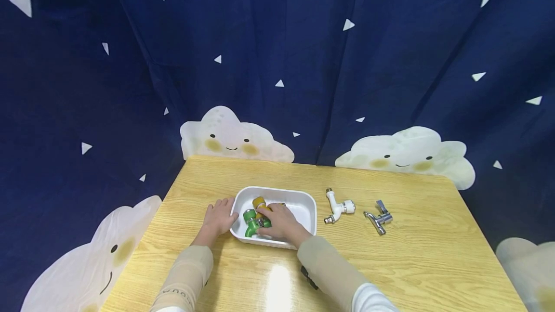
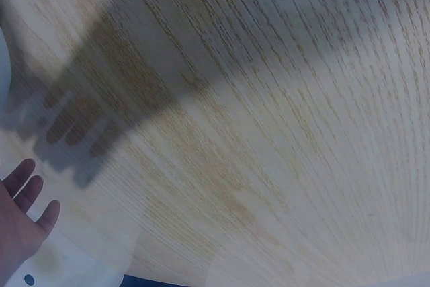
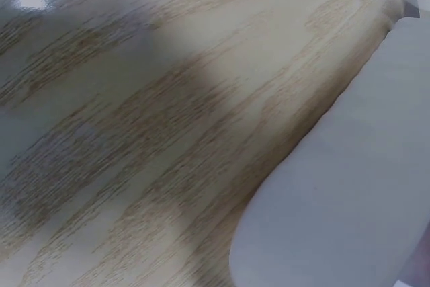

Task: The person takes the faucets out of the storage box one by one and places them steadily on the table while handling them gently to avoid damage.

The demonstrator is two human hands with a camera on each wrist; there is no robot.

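Observation:
A white plastic tray (image 1: 303, 213) stands on the table, holding a green tap (image 1: 250, 227) and a yellow tap (image 1: 258, 202). Reaching into it from the right, my right hand (image 1: 284, 223) spreads thumb and forefinger over the two taps and hides part of both. I cannot tell whether it grips either one. My left hand (image 1: 218, 215) rests against the tray's left wall, its fingers extended and the thumb at the rim. In the left wrist view that hand's fingers (image 2: 30, 193) show at the left edge. The right wrist view shows none of the right hand's fingers.
Right of the tray a white tap (image 1: 338, 208) lies on the wooden table (image 1: 412, 264). Farther right is a chrome tap (image 1: 380, 218) with a lever handle. Behind the table hangs a dark blue curtain (image 1: 260, 37) with clouds and white triangles.

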